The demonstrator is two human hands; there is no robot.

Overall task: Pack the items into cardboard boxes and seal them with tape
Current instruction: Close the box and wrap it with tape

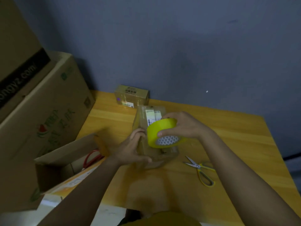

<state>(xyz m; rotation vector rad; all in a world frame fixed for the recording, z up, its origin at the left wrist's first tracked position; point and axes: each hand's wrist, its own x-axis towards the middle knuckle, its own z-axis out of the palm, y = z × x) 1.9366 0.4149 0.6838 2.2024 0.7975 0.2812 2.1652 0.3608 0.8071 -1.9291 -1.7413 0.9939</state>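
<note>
We see a large brown cardboard carton with green and red printing [47,111] standing at the left, against the edge of a yellow wooden table [236,144]. Below it sits an open brown cardboard box [68,152] with its flap raised; red-handled scissors [91,158] lie inside it.

At the middle of the table we find the task's small brown cardboard box with white shipping labels [146,118], taped glossy along its sides. Our left hand [133,149] grips its near left side, fingers curled over the edge and thumb along the bottom. Our right hand [184,126] holds a roll of yellow packing tape [160,132] against the top of this box, fingers wrapped over the roll's far side and thumb pressed on its near rim.

Behind, against the blue-grey wall, rests a smaller sealed brown cardboard parcel [132,95], apart from the held box. To the right, yellow-handled scissors with open blades [201,170] lie on the table, near our right forearm.
</note>
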